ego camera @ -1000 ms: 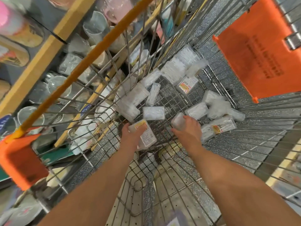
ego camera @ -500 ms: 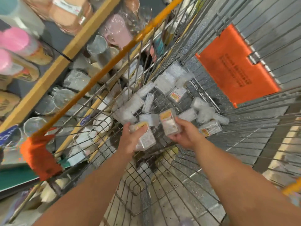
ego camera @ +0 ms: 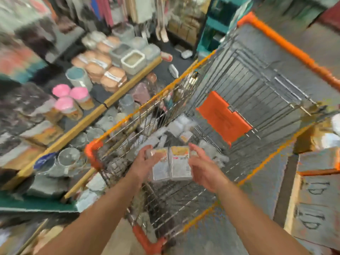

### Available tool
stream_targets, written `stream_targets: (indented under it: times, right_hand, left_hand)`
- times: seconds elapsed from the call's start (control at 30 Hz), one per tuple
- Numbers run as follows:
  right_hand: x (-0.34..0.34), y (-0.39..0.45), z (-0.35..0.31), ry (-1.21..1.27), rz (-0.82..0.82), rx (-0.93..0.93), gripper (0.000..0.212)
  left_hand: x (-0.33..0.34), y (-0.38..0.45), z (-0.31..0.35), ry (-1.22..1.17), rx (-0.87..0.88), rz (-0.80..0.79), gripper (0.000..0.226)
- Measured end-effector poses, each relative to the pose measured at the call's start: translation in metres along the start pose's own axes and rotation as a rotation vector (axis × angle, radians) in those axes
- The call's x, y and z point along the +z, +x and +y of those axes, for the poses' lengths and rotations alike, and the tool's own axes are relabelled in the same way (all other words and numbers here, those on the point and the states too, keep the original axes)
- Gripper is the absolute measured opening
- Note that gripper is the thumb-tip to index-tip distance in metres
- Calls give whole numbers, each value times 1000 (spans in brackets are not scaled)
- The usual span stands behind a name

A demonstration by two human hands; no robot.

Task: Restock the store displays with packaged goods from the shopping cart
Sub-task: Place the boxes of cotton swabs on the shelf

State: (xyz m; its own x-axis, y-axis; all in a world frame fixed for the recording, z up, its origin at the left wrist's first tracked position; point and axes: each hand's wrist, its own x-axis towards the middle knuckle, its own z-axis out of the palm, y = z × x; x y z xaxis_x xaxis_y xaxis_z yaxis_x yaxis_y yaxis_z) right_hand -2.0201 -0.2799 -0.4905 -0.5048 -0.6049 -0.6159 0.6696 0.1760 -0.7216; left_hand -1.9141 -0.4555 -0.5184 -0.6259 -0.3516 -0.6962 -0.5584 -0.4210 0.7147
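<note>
The picture is blurred by motion. My left hand [ego camera: 145, 162] grips a clear packet with a yellow label [ego camera: 160, 167] above the wire shopping cart [ego camera: 244, 85]. Right beside it, my right hand [ego camera: 203, 167] holds a second, similar packet [ego camera: 181, 165]; the two packets touch side by side. Several more clear packets [ego camera: 176, 127] lie on the cart's floor below and beyond my hands. The display shelf [ego camera: 103, 107] with its wooden edge runs along the cart's left side.
Pink-lidded jars [ego camera: 70, 96], tan and grey containers [ego camera: 114, 57] and clear cups [ego camera: 68, 158] fill the shelves at left. An orange flap [ego camera: 222, 116] hangs inside the cart. Cardboard boxes [ego camera: 318, 199] stand at the right. Hanging goods fill the back.
Both hands rose out of the cart, each with a packet, and the packets came together. My view swung up from the cart floor toward the shelves.
</note>
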Motion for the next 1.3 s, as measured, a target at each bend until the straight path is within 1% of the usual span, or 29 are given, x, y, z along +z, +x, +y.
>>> stream_targets:
  times: [0.07,0.13,0.17,0.23,0.3,0.33,0.37,0.4,0.43,0.47,0.5,0.57,0.6,0.67,0.73,0.8,0.87,0.9,0.97,1.0,1.07,1.13,1.17,1.2,1.23,1.3]
  right_hand:
    - [14,-25,2,-64,-56,-59,59]
    - [28,-47,7,-122,-58,-118,58]
    - [37,-61,11,-137,-54,-141,55]
    - [56,-89,17,-196,-53,-173,52]
    - [75,-106,19,-256,-66,-191,49]
    - [92,-115,18,-263,-96,-196,47]
    - [107,-122,17,-259,-133,-185,48]
    - [129,-127,16,-284,-171,-178,56]
    - [149,-133,13,-313,-206,-183,65]
    - [168,-137,11,-351,-239,-208,72]
    - [195,-140,10,-394,-289,-232,77]
    - [243,-146,10,-448,-382,-261,84]
    - [265,-148,9,-474,-429,-275,81]
    - [315,-153,12,-557,-534,-294,59]
    - [365,-149,26,-521,-588,-267,41]
    - [411,-142,40,-501,-617,-283,34]
    - [463,-138,57,-473,-652,-296,33]
    - [491,-138,66,-465,-675,-299,38]
    - [527,-139,76,-506,-728,-330,54]
    - [547,-136,81,-535,-749,-344,58]
    - [572,-130,85,-551,-745,-342,54]
    - [584,-122,84,-523,-712,-336,45]
    - [589,-117,83,-494,-683,-324,41]
    - [590,-113,81,-470,-654,-310,37]
    - [592,-110,78,-446,-618,-296,35]
    - [595,-108,69,-458,-560,-304,30]
  left_hand:
    - [-6,-30,-13,0,85,77,99]
    - [-10,-59,-24,23,157,90,102]
    - [-13,-82,-26,9,199,125,98]
    - [-20,-127,-29,-32,231,208,82]
    - [-28,-160,-28,-72,267,239,78]
    - [-39,-178,-26,-91,296,259,70]
    - [-50,-196,-21,-113,319,285,57]
    - [-65,-214,-18,-137,362,336,48]
    - [-81,-231,-14,-166,384,379,49]
    - [-94,-243,-11,-195,409,412,57]
    - [-116,-262,-9,-218,444,451,66]
    - [-153,-295,-7,-204,488,520,70]
    - [-172,-306,-8,-201,501,547,69]
    - [-211,-334,-10,-217,525,629,59]
    - [-255,-359,-18,-219,556,697,69]
    - [-297,-381,-24,-186,571,763,77]
    - [-346,-407,-27,-115,592,816,75]
    - [-373,-420,-27,-84,605,834,72]
    - [-410,-437,-20,-15,628,856,64]
    - [-431,-446,-15,13,637,879,64]
    - [-464,-453,-7,79,646,907,79]
    - [-486,-453,-1,130,647,884,93]
    - [-496,-451,3,124,645,864,96]
    - [-502,-448,7,112,637,849,94]
    - [-507,-443,12,119,632,840,87]
    - [-515,-436,19,144,640,856,63]
